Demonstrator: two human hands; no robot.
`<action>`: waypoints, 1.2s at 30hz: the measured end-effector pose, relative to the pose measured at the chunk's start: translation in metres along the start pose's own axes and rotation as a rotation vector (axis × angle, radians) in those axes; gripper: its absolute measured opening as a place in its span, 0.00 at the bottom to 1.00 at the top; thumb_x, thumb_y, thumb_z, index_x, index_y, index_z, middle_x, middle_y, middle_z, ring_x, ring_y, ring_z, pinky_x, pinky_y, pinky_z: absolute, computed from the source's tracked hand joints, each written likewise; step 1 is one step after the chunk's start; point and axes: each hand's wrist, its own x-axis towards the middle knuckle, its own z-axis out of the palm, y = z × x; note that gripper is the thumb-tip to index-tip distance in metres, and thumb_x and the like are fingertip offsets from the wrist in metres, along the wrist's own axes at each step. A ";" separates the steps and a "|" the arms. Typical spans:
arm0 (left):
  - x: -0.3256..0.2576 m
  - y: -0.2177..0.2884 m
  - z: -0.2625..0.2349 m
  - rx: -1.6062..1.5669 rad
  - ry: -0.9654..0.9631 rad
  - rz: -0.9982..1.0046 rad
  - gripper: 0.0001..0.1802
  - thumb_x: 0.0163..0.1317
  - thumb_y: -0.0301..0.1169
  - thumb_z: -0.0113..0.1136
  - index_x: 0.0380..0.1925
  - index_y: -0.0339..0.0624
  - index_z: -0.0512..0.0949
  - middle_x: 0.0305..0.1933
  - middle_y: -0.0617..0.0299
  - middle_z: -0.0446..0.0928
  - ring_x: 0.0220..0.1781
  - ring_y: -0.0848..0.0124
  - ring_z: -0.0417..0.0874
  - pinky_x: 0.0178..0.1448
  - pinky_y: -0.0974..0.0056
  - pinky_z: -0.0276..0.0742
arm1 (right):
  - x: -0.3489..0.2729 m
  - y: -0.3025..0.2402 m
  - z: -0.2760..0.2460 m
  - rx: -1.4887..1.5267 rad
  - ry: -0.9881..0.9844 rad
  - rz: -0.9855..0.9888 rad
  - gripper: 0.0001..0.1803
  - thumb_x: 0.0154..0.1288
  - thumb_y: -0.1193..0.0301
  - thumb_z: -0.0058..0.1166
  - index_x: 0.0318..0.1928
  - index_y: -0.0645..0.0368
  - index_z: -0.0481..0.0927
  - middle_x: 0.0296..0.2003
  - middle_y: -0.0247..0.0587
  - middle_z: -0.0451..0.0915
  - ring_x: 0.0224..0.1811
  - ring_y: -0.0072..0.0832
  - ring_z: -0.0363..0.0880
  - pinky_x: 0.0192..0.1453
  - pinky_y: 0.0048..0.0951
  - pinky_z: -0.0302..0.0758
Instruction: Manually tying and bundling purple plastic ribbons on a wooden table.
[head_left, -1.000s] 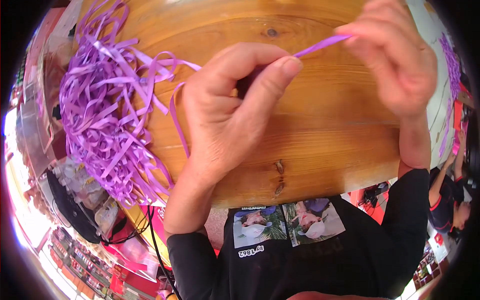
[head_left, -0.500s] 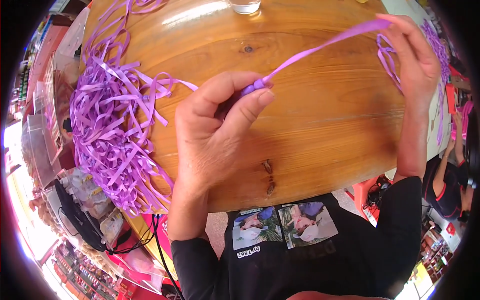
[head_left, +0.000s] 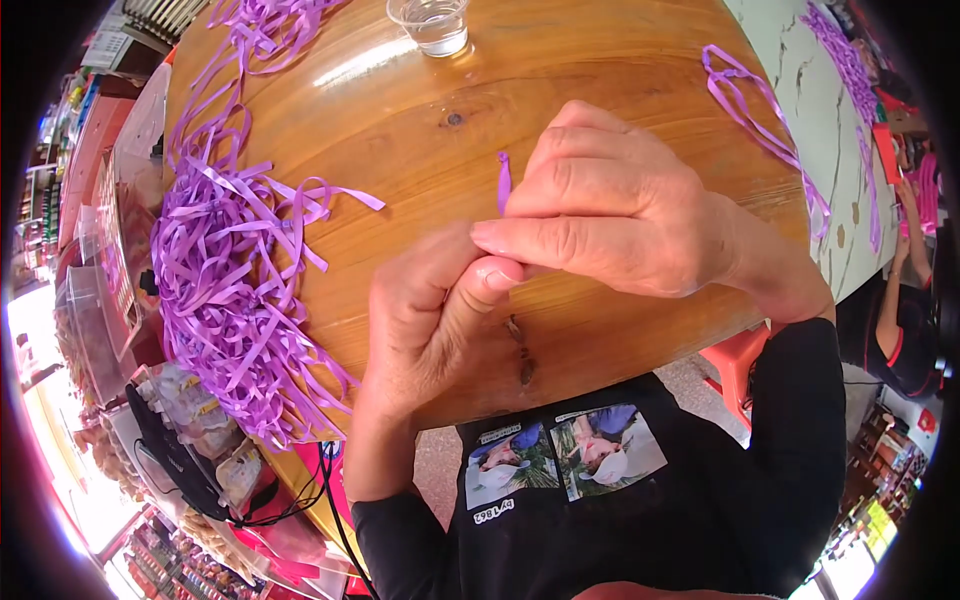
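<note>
Where both hands meet above the table centre, the parts are labelled as follows.

Left hand [head_left: 425, 320]: seen palm-side near the table's front edge; fingers curled, thumb pressed up against the right hand's index finger, pinched together at the meeting point.

Right hand [head_left: 610, 215]: laid across from the right, fingers drawn together and closed in a pinch over the ribbon strip; knuckles turned upward.

Ribbon strip [head_left: 503, 182]: a short purple end is seen standing up just left of the right hand's fingers; the rest is hidden between the two hands.

Ribbon pile [head_left: 225, 290]: a loose tangle of purple strips lying on the table's left side, well apart from the hands.

Looped ribbon [head_left: 750, 105]: purple loops lying at the table's right edge.

Round wooden table [head_left: 600, 60]: varnished, with dark knots; both hands are held over it.

Clear cup [head_left: 430, 22]: set upright at the far edge of the table.

Black shirt [head_left: 620, 500]: worn by the person, with printed patches on the chest.
</note>
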 end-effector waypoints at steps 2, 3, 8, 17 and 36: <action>-0.001 0.002 -0.001 0.168 0.017 0.035 0.08 0.60 0.30 0.59 0.32 0.35 0.78 0.24 0.63 0.73 0.24 0.74 0.71 0.29 0.71 0.66 | -0.001 -0.003 -0.002 0.004 0.020 -0.006 0.16 0.46 0.73 0.58 0.39 0.66 0.81 0.30 0.36 0.76 0.28 0.30 0.73 0.32 0.27 0.67; -0.002 0.003 -0.002 0.335 0.037 0.069 0.07 0.58 0.29 0.60 0.31 0.35 0.78 0.24 0.61 0.73 0.24 0.73 0.72 0.29 0.70 0.67 | -0.002 -0.004 -0.004 -0.061 0.024 -0.011 0.15 0.45 0.74 0.58 0.38 0.66 0.81 0.28 0.36 0.76 0.27 0.29 0.73 0.31 0.28 0.66; -0.014 0.007 -0.027 0.348 0.193 0.166 0.04 0.54 0.23 0.62 0.29 0.34 0.79 0.25 0.60 0.75 0.26 0.73 0.72 0.30 0.71 0.66 | -0.011 -0.005 -0.039 -0.194 -0.012 0.114 0.12 0.47 0.78 0.59 0.36 0.67 0.79 0.24 0.38 0.74 0.26 0.30 0.72 0.30 0.29 0.66; -0.050 0.007 -0.089 0.465 0.343 0.289 0.09 0.57 0.30 0.57 0.32 0.33 0.77 0.26 0.59 0.72 0.30 0.70 0.70 0.37 0.68 0.65 | -0.073 -0.002 -0.111 -0.170 0.289 0.456 0.08 0.59 0.84 0.52 0.40 0.69 0.78 0.34 0.42 0.80 0.33 0.23 0.75 0.38 0.21 0.70; -0.105 -0.021 -0.170 -0.471 0.537 0.210 0.11 0.65 0.31 0.52 0.38 0.34 0.77 0.37 0.54 0.77 0.41 0.67 0.76 0.46 0.63 0.70 | -0.168 0.059 -0.192 0.433 1.191 0.869 0.15 0.65 0.80 0.47 0.52 0.73 0.69 0.43 0.47 0.71 0.48 0.32 0.69 0.62 0.32 0.66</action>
